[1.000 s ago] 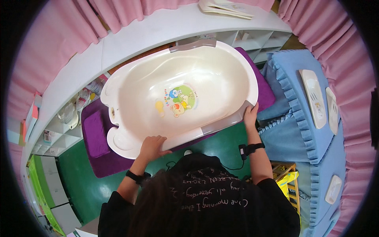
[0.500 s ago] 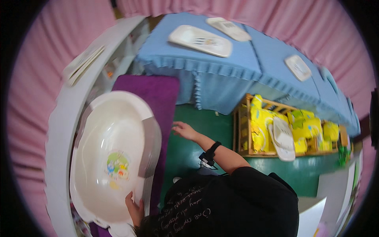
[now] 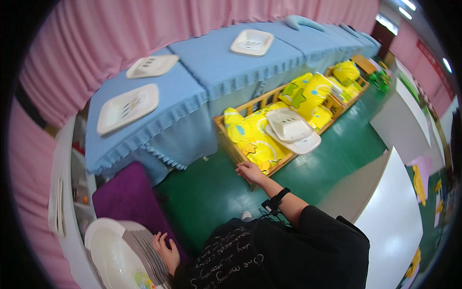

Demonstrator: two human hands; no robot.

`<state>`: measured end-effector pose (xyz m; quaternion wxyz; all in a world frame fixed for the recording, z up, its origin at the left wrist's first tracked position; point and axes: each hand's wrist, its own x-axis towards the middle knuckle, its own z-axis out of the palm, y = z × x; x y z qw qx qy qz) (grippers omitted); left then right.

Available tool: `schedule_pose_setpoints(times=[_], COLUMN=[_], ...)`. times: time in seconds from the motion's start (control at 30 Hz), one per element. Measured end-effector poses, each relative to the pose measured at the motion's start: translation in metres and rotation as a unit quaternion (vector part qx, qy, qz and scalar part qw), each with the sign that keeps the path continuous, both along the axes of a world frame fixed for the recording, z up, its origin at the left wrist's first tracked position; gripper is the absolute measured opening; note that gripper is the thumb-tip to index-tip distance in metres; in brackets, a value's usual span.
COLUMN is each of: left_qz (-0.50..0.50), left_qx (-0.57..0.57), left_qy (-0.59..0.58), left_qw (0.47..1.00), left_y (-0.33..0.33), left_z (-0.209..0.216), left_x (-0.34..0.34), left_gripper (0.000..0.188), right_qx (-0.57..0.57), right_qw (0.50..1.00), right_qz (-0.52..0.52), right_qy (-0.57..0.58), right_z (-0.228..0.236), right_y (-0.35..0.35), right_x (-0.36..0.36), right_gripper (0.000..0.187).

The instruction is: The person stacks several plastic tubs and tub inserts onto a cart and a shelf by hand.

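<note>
A white baby bathtub (image 3: 109, 254), whose side shows several stacked rims, stands at the lower left with a coloured print inside. My left hand (image 3: 166, 251) is beside those rims, fingers spread and nothing held; whether it touches them I cannot tell. In the middle, my right hand (image 3: 251, 172) hangs in front of the near corner of a wooden crib (image 3: 234, 153), its fingers loosely apart and holding nothing. Across the crib's yellow bedding (image 3: 250, 144) lies a white shallow tray (image 3: 288, 126), with another flat white piece (image 3: 307, 144) partly under it.
Blue-draped tables (image 3: 192, 96) run along the pink curtain (image 3: 144, 24), bearing white trays (image 3: 129, 108). A purple mat (image 3: 127, 195) lies beside the tub on the green floor (image 3: 192, 202). At the right stands a white counter (image 3: 390, 226); white shelving (image 3: 62, 164) lines the left.
My view has swung to the right, so the tub now sits lower left and the crib nearer the middle. My right hand has come close to the crib; both hands remain without anything held.
</note>
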<state>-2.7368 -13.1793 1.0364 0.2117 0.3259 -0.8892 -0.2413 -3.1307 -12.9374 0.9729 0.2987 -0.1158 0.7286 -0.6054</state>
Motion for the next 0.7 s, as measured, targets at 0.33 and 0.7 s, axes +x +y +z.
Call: schedule_pose_setpoints(times=[0.33, 0.7], left_qz=[-0.374, -0.500], left_qx=[0.021, 0.059], left_qy=[-0.029, -0.073], left_qw=[0.927, 0.861], left_y=[0.027, 0.066], left_z=[0.006, 0.014], left_x=[-0.208, -0.341], left_gripper=[0.023, 0.024], right_qx=[-0.025, -0.042], right_qw=[0.957, 0.874], right_qz=[-0.280, -0.460], right_qy=[-0.073, -0.152], right_z=[-0.001, -0.023], right_y=[0.178, 0.271], right_x=[0.002, 0.050], right_gripper=[0.022, 0.020])
